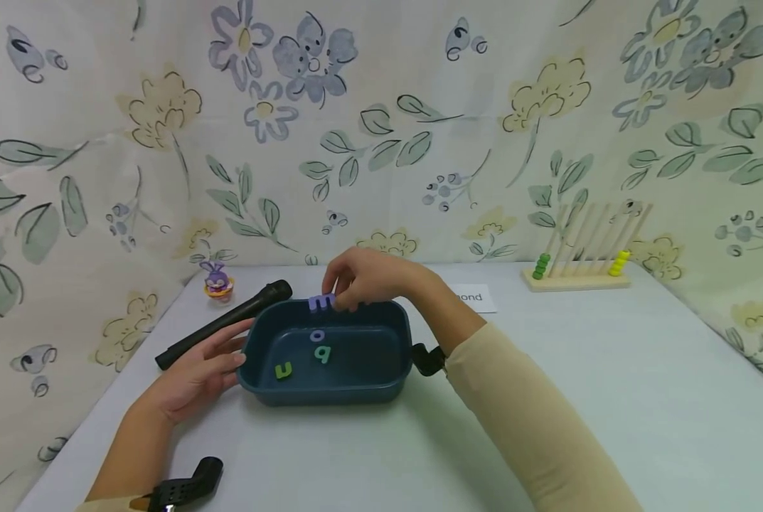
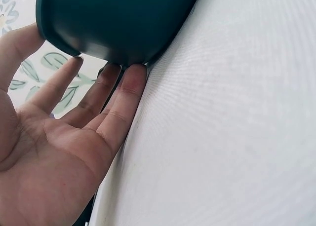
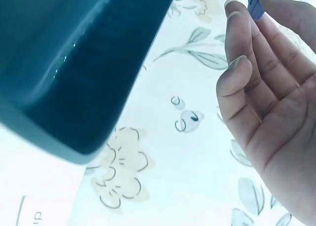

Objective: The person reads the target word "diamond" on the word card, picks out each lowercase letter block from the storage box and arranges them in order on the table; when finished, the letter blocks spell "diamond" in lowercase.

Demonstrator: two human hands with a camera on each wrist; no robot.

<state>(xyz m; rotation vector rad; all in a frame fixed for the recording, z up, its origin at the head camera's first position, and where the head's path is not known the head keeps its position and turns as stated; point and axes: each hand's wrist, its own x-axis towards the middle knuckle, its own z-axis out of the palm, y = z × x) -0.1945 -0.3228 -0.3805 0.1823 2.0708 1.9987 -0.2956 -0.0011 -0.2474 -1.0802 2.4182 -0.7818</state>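
My right hand (image 1: 371, 277) was closed to a pinch, thumb and fingertips on a purple letter m (image 1: 320, 304), with the remaining fingers loosely bent. From the head view I saw that letter in line with the far rim of the dark teal basin (image 1: 362, 359); from the right wrist a gap showed between the letter and the rim. My left hand (image 1: 198, 373) was spread fairly wide at the basin's left end, its fingers almost straight, with the thumb at the rim and the fingertips against the outer wall; I had nothing curled up in that palm. The basin stood on the white table (image 1: 483, 441) in front of me, and three more letters lay inside it: a small purple o (image 1: 317, 336), a teal-green piece (image 1: 322, 353) just nearer to me, which I couldn't tell for a 9 or a q, and a green piece (image 1: 283, 370) to their left, a u or an n. Beyond my left hand a black microphone (image 1: 202, 334) lay slantwise, and a purple toy figure (image 1: 216, 279) was behind it. Past my right forearm I saw a white card (image 1: 480, 299), its print partly covered, and farther right a wooden bead rack (image 1: 576, 282) with green beads and yellow ones. A flowered cloth (image 1: 381, 71) hung behind everything.
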